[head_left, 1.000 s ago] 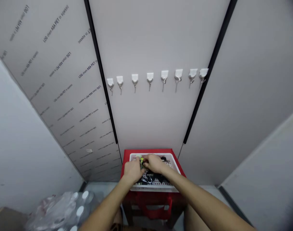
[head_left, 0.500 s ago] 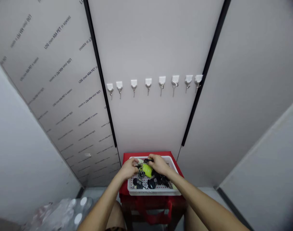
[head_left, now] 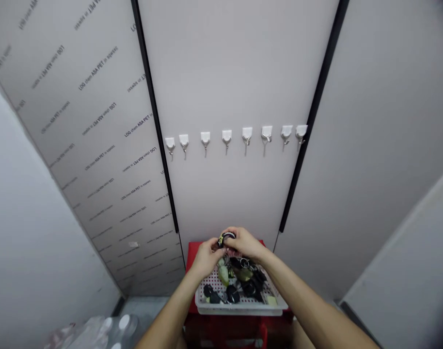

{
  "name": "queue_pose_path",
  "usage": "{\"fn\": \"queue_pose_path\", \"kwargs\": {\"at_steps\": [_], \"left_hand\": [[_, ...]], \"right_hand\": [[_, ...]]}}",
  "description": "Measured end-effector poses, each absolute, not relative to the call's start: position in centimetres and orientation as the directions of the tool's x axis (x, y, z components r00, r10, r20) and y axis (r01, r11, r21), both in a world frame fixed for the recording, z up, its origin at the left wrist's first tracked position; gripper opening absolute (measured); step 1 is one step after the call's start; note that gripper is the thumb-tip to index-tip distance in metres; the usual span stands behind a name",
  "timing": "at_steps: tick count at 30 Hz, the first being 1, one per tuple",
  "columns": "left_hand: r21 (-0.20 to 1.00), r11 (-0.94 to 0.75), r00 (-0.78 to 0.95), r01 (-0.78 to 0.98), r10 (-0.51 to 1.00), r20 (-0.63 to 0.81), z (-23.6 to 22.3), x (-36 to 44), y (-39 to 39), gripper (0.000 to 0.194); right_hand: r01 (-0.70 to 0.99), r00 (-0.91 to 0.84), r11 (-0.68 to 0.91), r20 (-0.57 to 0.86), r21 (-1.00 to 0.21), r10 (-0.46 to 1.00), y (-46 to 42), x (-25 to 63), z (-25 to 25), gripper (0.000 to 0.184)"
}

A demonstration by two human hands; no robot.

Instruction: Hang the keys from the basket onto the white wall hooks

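Note:
Above the back of a white perforated basket [head_left: 239, 310], both hands meet at a black curved strap with yellow and white markings [head_left: 222, 240]. My right hand [head_left: 245, 242] is closed round it, with the strap curving over the fingers. My left hand [head_left: 206, 258] pinches its left end between thumb and fingertips. Below them in the basket lie a pale green pendant [head_left: 223, 275], a metal key ring [head_left: 245, 263], an olive-coloured piece [head_left: 244, 275] and several black pieces that look like key fobs [head_left: 232, 294]. What hangs under the strap is hidden by my fingers.
A row of white wall hooks [head_left: 226, 136] with metal prongs runs across the panel ahead. Under the basket is a red surface [head_left: 193, 251]. Bottles with white caps [head_left: 124, 322], partly in clear plastic, stand on the floor at the lower left.
My hands have risen from inside the basket and come together, now with the black strap between them. A bright yellow-green item seen between them earlier no longer shows there. The view has tilted up slightly.

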State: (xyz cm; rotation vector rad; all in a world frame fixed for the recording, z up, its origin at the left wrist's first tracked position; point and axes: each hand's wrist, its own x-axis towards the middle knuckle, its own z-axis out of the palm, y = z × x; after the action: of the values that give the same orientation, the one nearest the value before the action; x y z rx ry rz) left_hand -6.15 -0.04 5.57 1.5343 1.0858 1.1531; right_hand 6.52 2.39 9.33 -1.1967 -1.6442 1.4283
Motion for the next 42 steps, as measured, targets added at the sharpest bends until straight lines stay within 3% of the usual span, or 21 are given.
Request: {"fn": "queue_pose_path", "kwargs": {"at_steps": [2,5,9,11,13,16,18,21,25,28,32,36,39,42], "left_hand": [[0.988,-0.151,0.169,0.029,0.975,0.144,5.9,-6.2,0.1,0.023],[0.989,-0.110,0.134,-0.096,0.983,0.123,7.0,-6.3,0.3,0.025],[0.978,-0.103,0.078,-0.180,0.990,0.118,8.9,-6.4,0.8,0.029],[0.974,-0.106,0.062,-0.198,0.991,0.120,9.7,-6.5,1.1,0.031],[0.975,-0.107,0.054,-0.194,0.991,0.120,10.4,-6.7,1.3,0.035],[0.983,-0.100,0.064,-0.155,0.992,0.111,10.9,-7.0,1.3,0.036],[0.983,-0.099,0.075,-0.154,0.991,0.112,11.1,-7.2,1.1,0.030],[0.970,-0.082,0.069,-0.228,0.993,0.100,11.0,-7.4,1.0,0.027],[0.941,-0.090,-0.038,-0.327,0.996,0.082,11.2,-7.8,1.5,0.028],[0.941,-0.109,-0.085,-0.320,0.993,0.086,12.0,-8.1,1.9,0.032],[0.939,-0.155,-0.096,-0.308,0.987,0.131,13.5,-8.9,2.1,0.030],[0.908,-0.273,-0.147,-0.319,0.960,0.237,16.1,-10.6,2.8,0.025],[0.879,-0.343,-0.197,-0.331,0.936,0.291,18.3,-12.1,3.5,0.025],[0.860,-0.386,-0.264,-0.333,0.914,0.308,20.0,-13.4,4.2,0.026]], "right_hand": [[0.196,-0.349,-0.034,-0.102,-0.980,0.932,2.7,6.8,10.2,0.012],[0.008,-0.277,-0.029,-0.030,-1.000,0.960,3.5,6.7,11.2,0.022],[-0.224,-0.145,0.094,0.129,-0.970,0.981,4.5,5.4,12.3,0.033],[-0.154,-0.095,0.190,0.206,-0.970,0.974,5.0,4.7,13.1,0.031],[0.068,-0.124,0.308,0.299,-0.949,0.946,5.3,4.4,14.2,0.023],[0.372,-0.337,0.458,0.343,-0.807,0.877,5.6,4.6,16.1,0.013],[0.430,-0.477,0.492,0.273,-0.757,0.836,5.8,4.8,17.4,0.013],[0.357,-0.498,0.456,0.247,-0.815,0.831,5.9,4.6,18.5,0.021],[0.132,-0.198,0.389,0.360,-0.912,0.911,5.9,3.3,18.1,0.026],[0.092,-0.238,0.341,0.312,-0.935,0.920,5.9,1.7,17.4,0.027],[0.057,-0.246,0.472,0.446,-0.880,0.861,6.5,-0.8,18.4,0.026],[0.148,-0.218,0.614,0.580,-0.775,0.785,7.3,-3.7,21.6,0.034],[0.185,-0.141,0.681,0.666,-0.709,0.732,7.8,-5.9,23.8,0.042],[0.241,-0.049,0.686,0.698,-0.686,0.715,8.6,-7.7,25.1,0.036]]}}
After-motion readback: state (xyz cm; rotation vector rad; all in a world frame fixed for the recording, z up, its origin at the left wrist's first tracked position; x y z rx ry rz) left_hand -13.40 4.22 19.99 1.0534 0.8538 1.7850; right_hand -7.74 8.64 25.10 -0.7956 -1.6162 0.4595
